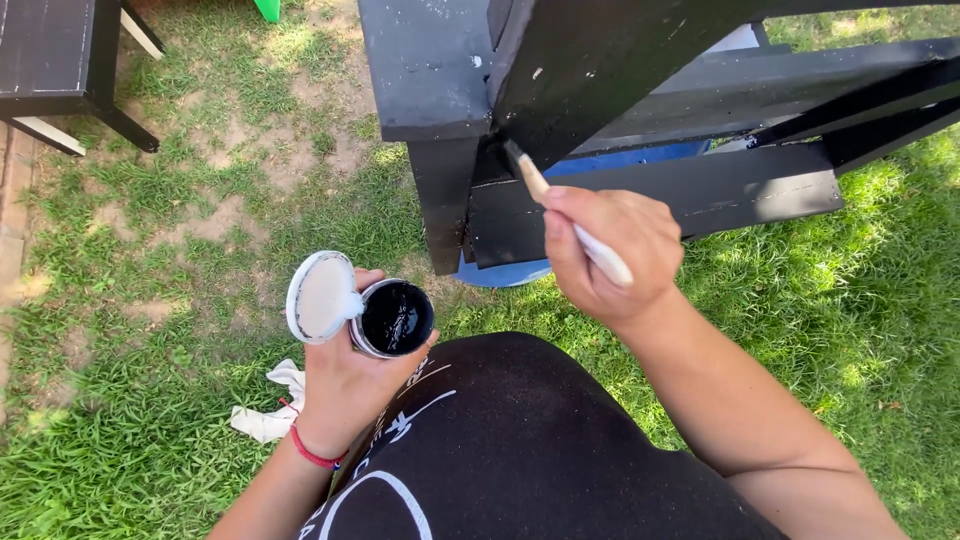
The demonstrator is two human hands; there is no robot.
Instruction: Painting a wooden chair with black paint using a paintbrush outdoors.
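Head view: our right hand [610, 255] grips the brush [570, 225], its long axis slanting far-left into the black chair [600, 60]. Our left hand [350, 375] clasps the paint pot [395, 318] and lid [320, 297], nearer left.

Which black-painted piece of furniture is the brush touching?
The big black wooden piece directly ahead; the brush tip meets it. The other black piece stands far left, untouched.

Single head view, looking steeply down, close over hands and grass [150, 450].

We stand outdoors on sunlit grass [150, 450] with bare dirt patches [290, 150]. A second piece of black furniture [60, 60] sits at upper left, a white rag [268, 415] lies crumpled, and something green [268, 8] peeks in above.
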